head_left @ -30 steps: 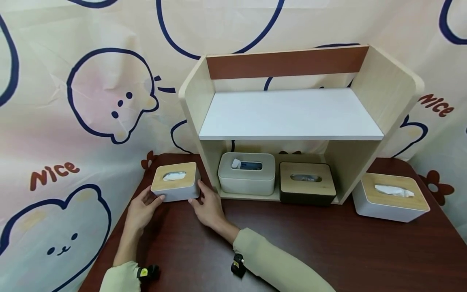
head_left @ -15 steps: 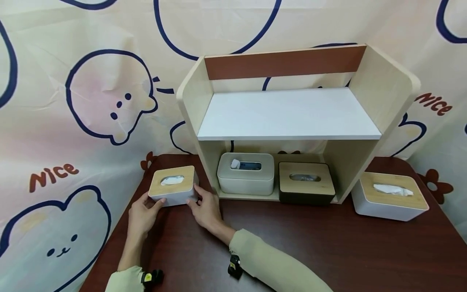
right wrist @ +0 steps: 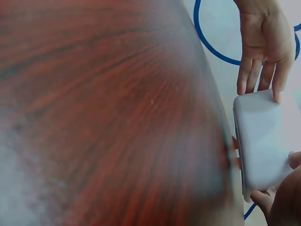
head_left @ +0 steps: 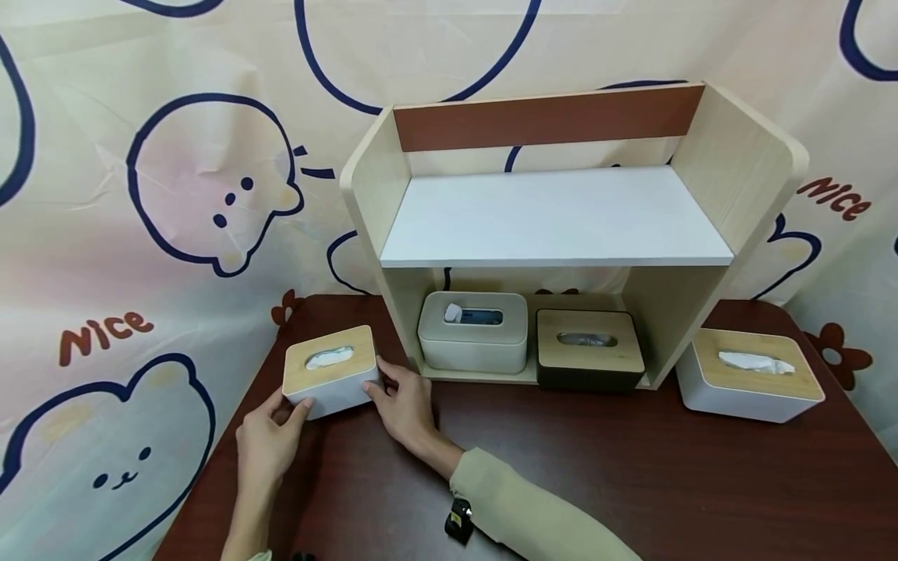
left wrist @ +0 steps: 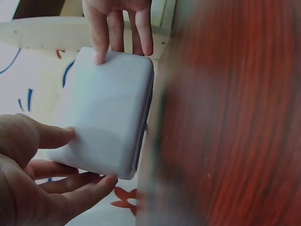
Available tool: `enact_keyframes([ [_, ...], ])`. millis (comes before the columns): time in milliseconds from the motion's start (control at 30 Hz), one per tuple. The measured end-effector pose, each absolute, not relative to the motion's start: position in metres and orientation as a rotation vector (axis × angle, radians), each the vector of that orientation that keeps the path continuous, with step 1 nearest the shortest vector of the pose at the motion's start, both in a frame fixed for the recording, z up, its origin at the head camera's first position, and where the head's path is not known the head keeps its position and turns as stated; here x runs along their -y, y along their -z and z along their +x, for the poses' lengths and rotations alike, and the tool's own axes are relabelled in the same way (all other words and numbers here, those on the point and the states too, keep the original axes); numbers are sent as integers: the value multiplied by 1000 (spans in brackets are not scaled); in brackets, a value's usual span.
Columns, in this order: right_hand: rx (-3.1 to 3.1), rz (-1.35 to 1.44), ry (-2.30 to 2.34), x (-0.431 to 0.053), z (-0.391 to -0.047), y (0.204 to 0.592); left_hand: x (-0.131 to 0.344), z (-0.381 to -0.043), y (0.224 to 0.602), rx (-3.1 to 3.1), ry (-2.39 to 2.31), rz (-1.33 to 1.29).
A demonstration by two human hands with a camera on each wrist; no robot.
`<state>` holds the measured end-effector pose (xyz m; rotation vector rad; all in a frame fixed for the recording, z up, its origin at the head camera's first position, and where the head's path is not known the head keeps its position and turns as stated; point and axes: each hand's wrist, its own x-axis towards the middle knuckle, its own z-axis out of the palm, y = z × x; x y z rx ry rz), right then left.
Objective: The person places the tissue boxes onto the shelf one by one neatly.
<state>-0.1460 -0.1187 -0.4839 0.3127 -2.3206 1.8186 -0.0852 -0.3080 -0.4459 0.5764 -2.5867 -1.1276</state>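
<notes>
A small tissue box (head_left: 340, 395) with a pale grey body and a light wood lid is at the table's left, tissue showing in its oval slot. My left hand (head_left: 268, 448) grips its left end, thumb on the front wall. At the opposite end, my right hand (head_left: 407, 401) holds it the same way, thumb at the front corner. In the left wrist view the box's smooth front wall (left wrist: 103, 108) faces the camera, a hand at each end. The right wrist view also has the box (right wrist: 263, 136) between both hands.
Right of the hands stands a two-level shelf (head_left: 554, 218). Its lower level holds a grey tissue box (head_left: 473, 354) and a black one with a wood lid (head_left: 589, 365). Another white, wood-lidded tissue box (head_left: 730, 401) sits right of the shelf on the dark brown table (head_left: 561, 460).
The tissue box has come nearer the person and slightly left, and has turned a little counterclockwise in the head view. Both hands keep hold of it; the other boxes stay put.
</notes>
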Motion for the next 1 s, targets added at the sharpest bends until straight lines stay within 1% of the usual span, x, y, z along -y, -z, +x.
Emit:
enact_keyframes([
  [333,2257,369,-1932,106,-133,471,294,-63,431,2502,1237,718],
  [500,2250,355,-1997,97,-125,465,289,-54,427,2479,1225,708],
  [700,2207,405,-2102,82,-114,455,280,-43,420,2475,1179,689],
  [1000,2176,439,-2123,57,-104,439,263,-28,406,2473,1088,587],
])
